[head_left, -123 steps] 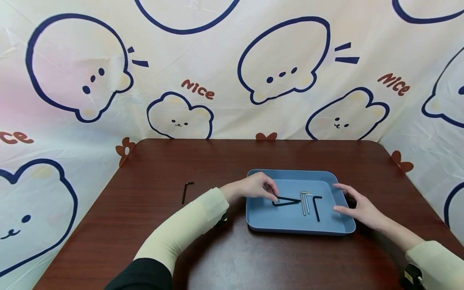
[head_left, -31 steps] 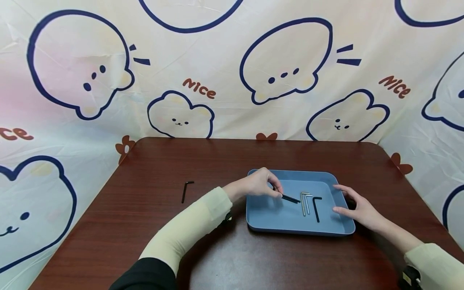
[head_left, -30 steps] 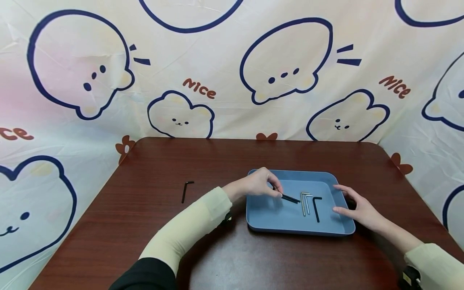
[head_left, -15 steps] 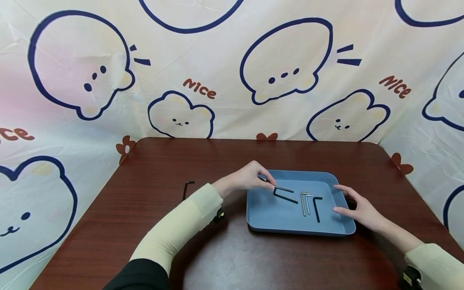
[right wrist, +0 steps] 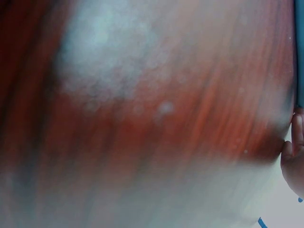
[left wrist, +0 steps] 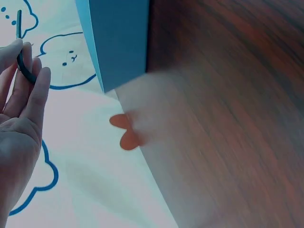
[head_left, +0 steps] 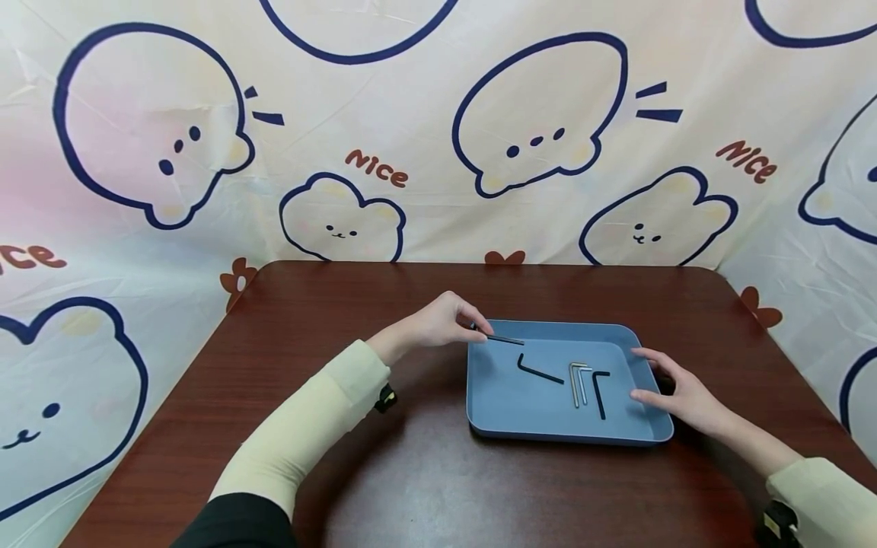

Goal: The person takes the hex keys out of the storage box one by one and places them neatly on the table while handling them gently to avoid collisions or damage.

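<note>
With the thumb and fingers of my left hand (head_left: 438, 323) I pinch a black hex key (head_left: 507, 339) near its bent end, at the far left corner of a blue tray (head_left: 503, 407). The key's long arm points right, over the tray; I can't tell whether it touches the rim. In my left wrist view, the bend shows against my fingers.

My right hand (head_left: 678, 388) rests at the tray's right side, index finger and thumb spread apart, their tips at the rim. It isn't clenched.

Four more keys lie in the tray. Nearest the held one is a second black key (head_left: 540, 371), slanting down to the right. Just beyond its tip come a gold-toned key (head_left: 574, 386) and a silver key (head_left: 582, 387), side by side, with a third black key (head_left: 599, 396) to their right.

The tray sits on a dark reddish-brown counter (head_left: 425, 472). Behind it hangs a pale cloth (head_left: 425, 106) printed with blue-outlined animals and the word "Nice". I wear pale yellow sleeves (head_left: 301, 415), the left one black further up. My right wrist view is mostly blurred wood.
</note>
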A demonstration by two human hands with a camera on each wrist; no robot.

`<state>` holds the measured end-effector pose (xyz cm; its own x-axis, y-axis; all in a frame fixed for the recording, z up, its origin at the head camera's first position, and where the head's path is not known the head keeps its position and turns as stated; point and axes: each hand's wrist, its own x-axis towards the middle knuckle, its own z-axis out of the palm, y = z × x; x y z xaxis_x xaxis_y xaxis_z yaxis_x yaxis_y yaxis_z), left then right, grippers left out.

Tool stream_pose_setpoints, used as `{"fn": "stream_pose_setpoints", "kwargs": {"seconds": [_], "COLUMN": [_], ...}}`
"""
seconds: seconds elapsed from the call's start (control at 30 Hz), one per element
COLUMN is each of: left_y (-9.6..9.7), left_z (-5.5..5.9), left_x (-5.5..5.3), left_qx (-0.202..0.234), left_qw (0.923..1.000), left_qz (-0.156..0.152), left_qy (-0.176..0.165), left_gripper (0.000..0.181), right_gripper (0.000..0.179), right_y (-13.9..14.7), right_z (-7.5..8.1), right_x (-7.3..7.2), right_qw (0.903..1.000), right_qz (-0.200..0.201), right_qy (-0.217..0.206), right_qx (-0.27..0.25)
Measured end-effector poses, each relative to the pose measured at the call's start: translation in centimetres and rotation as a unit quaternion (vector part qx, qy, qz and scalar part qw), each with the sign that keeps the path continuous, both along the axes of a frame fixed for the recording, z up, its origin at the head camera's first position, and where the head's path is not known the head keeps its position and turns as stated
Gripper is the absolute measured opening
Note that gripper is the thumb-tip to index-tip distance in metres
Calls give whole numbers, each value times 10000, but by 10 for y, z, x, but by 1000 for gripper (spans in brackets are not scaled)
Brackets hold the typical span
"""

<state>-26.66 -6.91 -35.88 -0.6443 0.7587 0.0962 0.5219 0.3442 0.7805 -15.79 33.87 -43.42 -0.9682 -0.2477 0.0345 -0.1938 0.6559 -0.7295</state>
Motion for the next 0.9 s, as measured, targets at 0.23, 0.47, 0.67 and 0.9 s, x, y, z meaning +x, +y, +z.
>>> {"fn": "stream_pose_setpoints", "kwargs": {"seconds": [0.23,0.47,0.67,0.9], "left_y": [-21,-42,-59,-79], "left_z": [1,0,4,-5], "left_x": [1,2,6,3], "left_qx": [-58,-109,-98,-239], "left_qw": [9999,9995,9987,9970], "left_qz": [105,289,496,717], "left_qy": [48,1,-89,-135], "left_gripper": [13,12,12,11], "right_gripper": [71,71,71,71], "right_y": [0,-1,1,0], "right_z": [0,1,0,-1], "right_x": [-1,-2,-2,0], "right_qw": [10000,10000,10000,10000], "right_qz": [8,-3,27,5], "right_qy": [8,-42,-7,-28], "right_qx": [-5,-3,-48,-19]}}
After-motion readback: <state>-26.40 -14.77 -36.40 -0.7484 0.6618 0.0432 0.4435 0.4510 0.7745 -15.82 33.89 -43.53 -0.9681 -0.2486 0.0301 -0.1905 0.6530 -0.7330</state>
